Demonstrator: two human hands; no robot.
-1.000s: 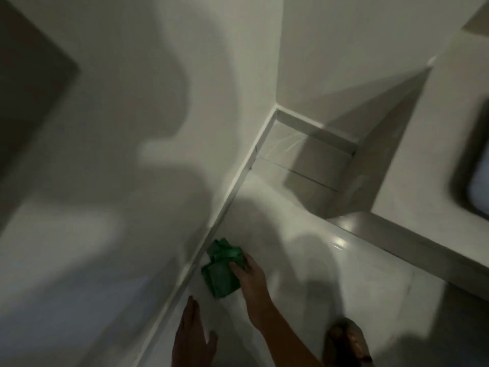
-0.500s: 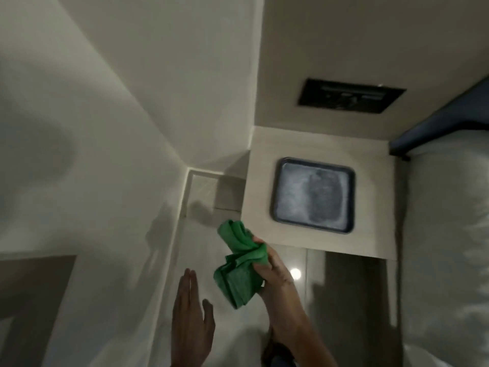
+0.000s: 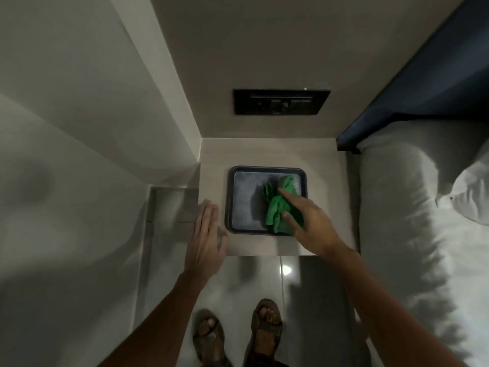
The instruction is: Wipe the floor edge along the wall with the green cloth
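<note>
The crumpled green cloth (image 3: 277, 205) lies on the right half of a dark tray (image 3: 243, 197) on the bedside table. My right hand (image 3: 309, 223) rests on the cloth, with a finger and the thumb pinching its folds. Flat and with fingers spread, my left hand (image 3: 206, 234) hovers over the table's left front corner and holds nothing. The floor edge along the left wall (image 3: 143, 260) runs down the left side, below the table.
A beige bedside table (image 3: 264, 154) fills the corner. A black switch panel (image 3: 280, 102) is on the wall above it. A bed with white bedding (image 3: 410, 221) and a dark headboard (image 3: 423, 83) stands on the right. My sandalled feet (image 3: 238, 332) stand on the glossy floor.
I have stood up from the floor. My right hand lifted the cloth from the wall edge and brought it up onto the tray. My left hand rose to the table corner.
</note>
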